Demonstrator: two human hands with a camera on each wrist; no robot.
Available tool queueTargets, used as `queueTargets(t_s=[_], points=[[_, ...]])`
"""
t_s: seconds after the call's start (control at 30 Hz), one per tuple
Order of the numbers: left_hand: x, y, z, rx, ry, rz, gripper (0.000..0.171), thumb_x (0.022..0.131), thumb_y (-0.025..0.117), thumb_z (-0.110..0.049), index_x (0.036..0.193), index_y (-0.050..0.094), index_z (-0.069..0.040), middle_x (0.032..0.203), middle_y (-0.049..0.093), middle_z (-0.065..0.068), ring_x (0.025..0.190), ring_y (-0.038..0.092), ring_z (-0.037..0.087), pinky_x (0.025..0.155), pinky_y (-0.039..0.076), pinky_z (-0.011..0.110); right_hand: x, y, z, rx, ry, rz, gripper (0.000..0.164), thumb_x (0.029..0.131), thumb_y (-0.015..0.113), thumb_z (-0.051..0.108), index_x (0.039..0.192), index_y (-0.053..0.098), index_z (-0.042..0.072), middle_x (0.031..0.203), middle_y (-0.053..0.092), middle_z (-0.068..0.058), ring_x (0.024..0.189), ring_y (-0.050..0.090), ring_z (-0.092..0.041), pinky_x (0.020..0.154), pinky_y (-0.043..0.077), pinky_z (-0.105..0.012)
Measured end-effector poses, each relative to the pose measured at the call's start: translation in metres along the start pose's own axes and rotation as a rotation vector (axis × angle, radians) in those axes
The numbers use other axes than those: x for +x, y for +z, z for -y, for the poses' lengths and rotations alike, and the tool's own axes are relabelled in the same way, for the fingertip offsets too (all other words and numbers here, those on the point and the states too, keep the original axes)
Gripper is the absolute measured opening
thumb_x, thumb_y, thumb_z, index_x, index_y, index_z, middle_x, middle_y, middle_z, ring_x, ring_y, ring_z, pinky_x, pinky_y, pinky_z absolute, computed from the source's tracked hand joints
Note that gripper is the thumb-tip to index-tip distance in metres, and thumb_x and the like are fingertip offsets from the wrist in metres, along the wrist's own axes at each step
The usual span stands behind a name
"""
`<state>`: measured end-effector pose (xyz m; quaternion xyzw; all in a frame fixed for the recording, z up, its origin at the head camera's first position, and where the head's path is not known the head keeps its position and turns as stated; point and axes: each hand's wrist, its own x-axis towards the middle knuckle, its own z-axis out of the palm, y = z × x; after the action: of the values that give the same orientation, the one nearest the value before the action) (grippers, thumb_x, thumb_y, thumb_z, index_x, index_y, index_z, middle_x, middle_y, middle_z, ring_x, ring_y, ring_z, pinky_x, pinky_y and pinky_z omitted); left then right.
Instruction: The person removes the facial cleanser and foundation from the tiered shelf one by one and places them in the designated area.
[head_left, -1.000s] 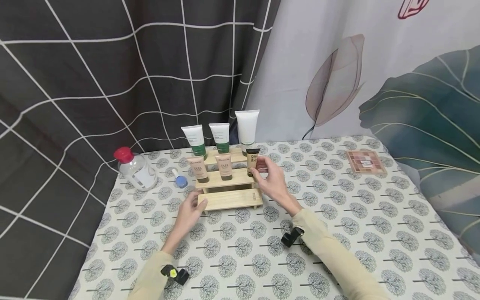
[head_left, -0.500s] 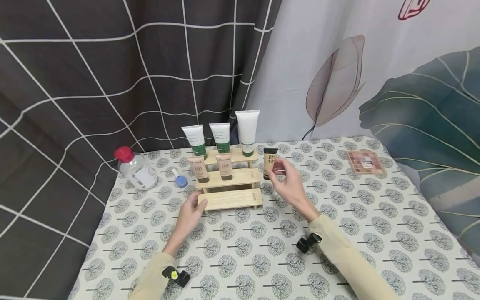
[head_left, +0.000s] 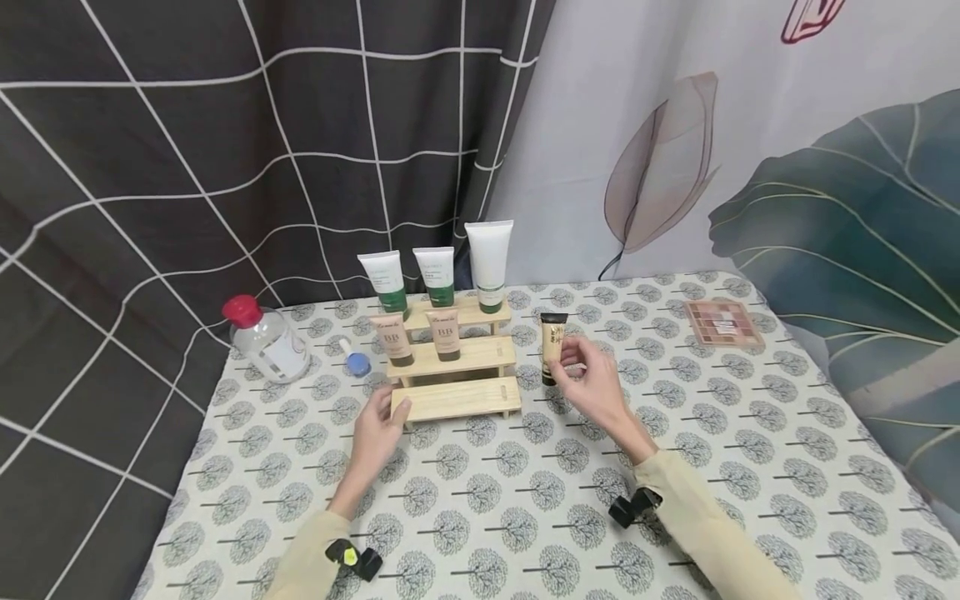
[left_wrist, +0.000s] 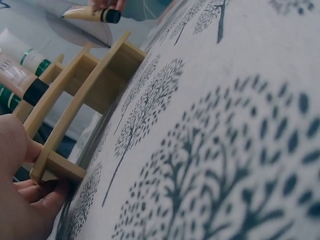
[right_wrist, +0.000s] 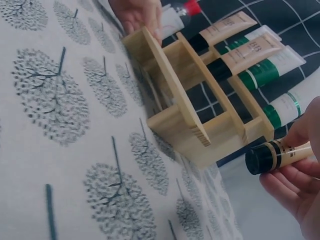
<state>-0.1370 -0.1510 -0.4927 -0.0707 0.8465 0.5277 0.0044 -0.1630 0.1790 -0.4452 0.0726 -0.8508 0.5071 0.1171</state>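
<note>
My left hand (head_left: 375,429) grips the left end of the lowest step of a three-step wooden display rack (head_left: 457,398), thumb above and fingers underneath, as the left wrist view shows. To the rack's right, my right hand (head_left: 596,385) pinches a small gold squeeze tube (head_left: 552,342) with black ends. That tube is upright and apart from the rack; the right wrist view shows its black cap (right_wrist: 260,159). Two beige BB cream tubes (head_left: 446,333) stand on the middle step. On the top step are two white-and-green tubes (head_left: 435,273) and a taller white tube (head_left: 490,262).
Left of the rack, a clear bottle with a red cap (head_left: 242,311) leans on the tabletop, beside a small blue-and-white item (head_left: 357,362). A makeup palette (head_left: 724,323) lies at the right. Curtains (head_left: 360,108) hang behind the patterned tablecloth (head_left: 517,508).
My right hand has taken the gold tube off the right end of the middle step, carrying it right and then nearer to me. My left hand has kept its grip on the rack.
</note>
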Motion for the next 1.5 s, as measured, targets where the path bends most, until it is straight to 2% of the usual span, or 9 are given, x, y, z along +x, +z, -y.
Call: queueTargets(t_s=[0.17, 0.33, 0.57, 0.73, 1.0, 1.5], points=[[-0.002, 0.0, 0.001, -0.03, -0.004, -0.04, 0.051, 0.101, 0.062, -0.024, 0.145, 0.048, -0.001, 0.143, 0.058, 0.024, 0.132, 0.058, 0.039, 0.116, 0.047, 0.051, -0.009, 0.003, -0.002, -0.035, 0.04, 0.016, 0.027, 0.089, 0.071, 0.007, 0.112, 0.063, -0.005, 0.097, 0.071, -0.019, 0.084, 0.068, -0.025, 0.071, 0.06, -0.013], [-0.002, 0.0, 0.004, -0.066, 0.012, -0.082, 0.051, 0.098, 0.067, -0.02, 0.141, 0.052, 0.001, 0.137, 0.062, 0.025, 0.123, 0.065, 0.038, 0.105, 0.057, 0.042, -0.014, 0.01, -0.007, -0.083, 0.097, 0.05, 0.027, 0.087, 0.072, 0.009, 0.11, 0.065, -0.004, 0.094, 0.071, -0.017, 0.079, 0.068, -0.021, 0.067, 0.061, -0.016], [-0.003, 0.0, 0.001, -0.077, 0.011, -0.06, 0.052, 0.098, 0.067, -0.019, 0.141, 0.051, 0.003, 0.136, 0.062, 0.027, 0.121, 0.066, 0.039, 0.1, 0.058, 0.036, -0.018, 0.014, -0.017, -0.123, 0.261, 0.14, 0.029, 0.089, 0.071, 0.015, 0.11, 0.064, -0.003, 0.093, 0.071, -0.014, 0.079, 0.067, -0.019, 0.072, 0.062, -0.026], [-0.003, 0.0, 0.0, -0.075, 0.01, -0.055, 0.051, 0.098, 0.067, -0.018, 0.141, 0.051, 0.003, 0.135, 0.063, 0.027, 0.12, 0.066, 0.038, 0.098, 0.059, 0.034, -0.02, 0.018, -0.02, -0.135, 0.328, 0.195, 0.027, 0.089, 0.071, 0.016, 0.107, 0.065, -0.002, 0.089, 0.07, -0.01, 0.076, 0.066, -0.017, 0.072, 0.061, -0.026], [-0.003, 0.001, -0.003, -0.073, 0.021, -0.059, 0.05, 0.098, 0.067, -0.017, 0.141, 0.051, 0.004, 0.134, 0.063, 0.028, 0.119, 0.067, 0.039, 0.097, 0.06, 0.034, -0.017, 0.021, -0.019, -0.216, 0.32, 0.197, 0.03, 0.086, 0.076, 0.023, 0.102, 0.068, -0.002, 0.082, 0.071, -0.008, 0.069, 0.064, -0.016, 0.066, 0.057, -0.025], [-0.002, 0.0, 0.0, -0.076, 0.026, -0.063, 0.054, 0.098, 0.067, -0.018, 0.143, 0.048, 0.006, 0.135, 0.062, 0.029, 0.12, 0.066, 0.04, 0.096, 0.06, 0.033, -0.018, 0.013, -0.015, -0.246, 0.289, 0.189, 0.028, 0.09, 0.074, 0.019, 0.103, 0.068, -0.005, 0.082, 0.072, -0.011, 0.067, 0.065, -0.015, 0.06, 0.059, -0.024]])
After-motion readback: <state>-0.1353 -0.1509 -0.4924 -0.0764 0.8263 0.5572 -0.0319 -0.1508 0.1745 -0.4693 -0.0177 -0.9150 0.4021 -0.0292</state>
